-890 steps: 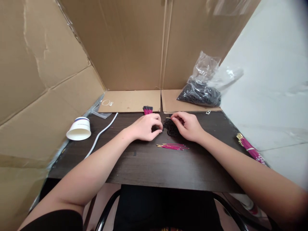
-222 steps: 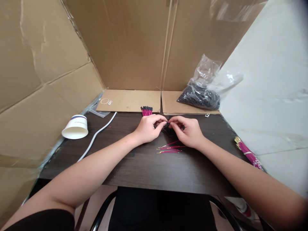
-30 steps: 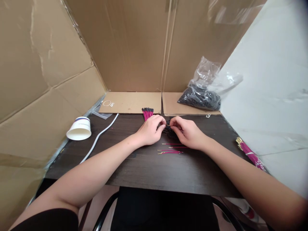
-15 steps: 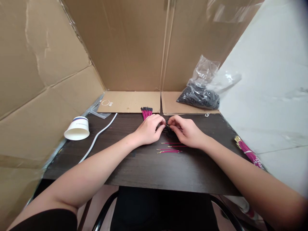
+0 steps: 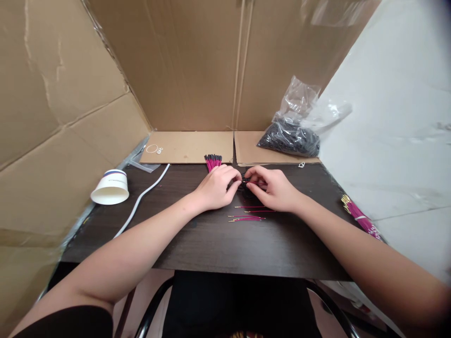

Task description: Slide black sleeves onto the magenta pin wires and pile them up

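My right hand pinches a thin magenta wire, its metal tip pointing left at my left fingertips. My left hand is closed in a pinch close to that tip; whatever lies between its finger and thumb is too small to make out. Under and between the hands is a small heap of black pieces, partly hidden. Several loose magenta wires with gold-coloured ends lie on the table nearer to me. Behind my left hand, a bundle of magenta wires with black ends is partly covered by the hand.
A clear plastic bag of black pieces rests on cardboard at the back right. Another magenta wire bundle with gold ends lies at the right edge. On the left are a tipped paper cup and a white cable. Cardboard walls enclose the back and left.
My fingertips have shifted slightly; the magenta wire and its metal tip now show between the hands. The whole view has moved a little. The loose wires lie as before.
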{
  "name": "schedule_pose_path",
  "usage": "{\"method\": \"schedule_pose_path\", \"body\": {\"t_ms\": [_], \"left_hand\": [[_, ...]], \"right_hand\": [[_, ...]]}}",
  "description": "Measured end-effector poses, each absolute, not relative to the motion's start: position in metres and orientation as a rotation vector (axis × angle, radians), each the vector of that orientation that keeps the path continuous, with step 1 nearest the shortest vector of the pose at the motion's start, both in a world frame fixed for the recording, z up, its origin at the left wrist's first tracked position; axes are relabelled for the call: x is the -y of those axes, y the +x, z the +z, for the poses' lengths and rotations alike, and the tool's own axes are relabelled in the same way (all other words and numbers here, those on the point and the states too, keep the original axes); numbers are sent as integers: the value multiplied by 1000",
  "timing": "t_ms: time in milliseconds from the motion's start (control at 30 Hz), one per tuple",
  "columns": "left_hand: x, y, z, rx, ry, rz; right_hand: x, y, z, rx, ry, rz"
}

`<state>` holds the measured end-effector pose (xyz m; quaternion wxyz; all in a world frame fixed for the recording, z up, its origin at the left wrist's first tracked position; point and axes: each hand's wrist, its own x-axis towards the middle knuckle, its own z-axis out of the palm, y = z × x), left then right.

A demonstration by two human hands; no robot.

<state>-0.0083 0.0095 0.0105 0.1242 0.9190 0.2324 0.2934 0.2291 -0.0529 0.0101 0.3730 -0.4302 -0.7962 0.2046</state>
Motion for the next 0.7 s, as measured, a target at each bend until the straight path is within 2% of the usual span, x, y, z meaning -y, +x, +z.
{"method": "schedule_pose_path", "body": {"t_ms": [167, 700], "left_hand": [[-10, -8, 10, -696, 2674, 868], [-8, -8, 10, -695, 2643, 883]], "right_hand": [[50, 232, 10, 2081, -1125, 345], [50, 230, 8, 2071, -1104, 352]]}}
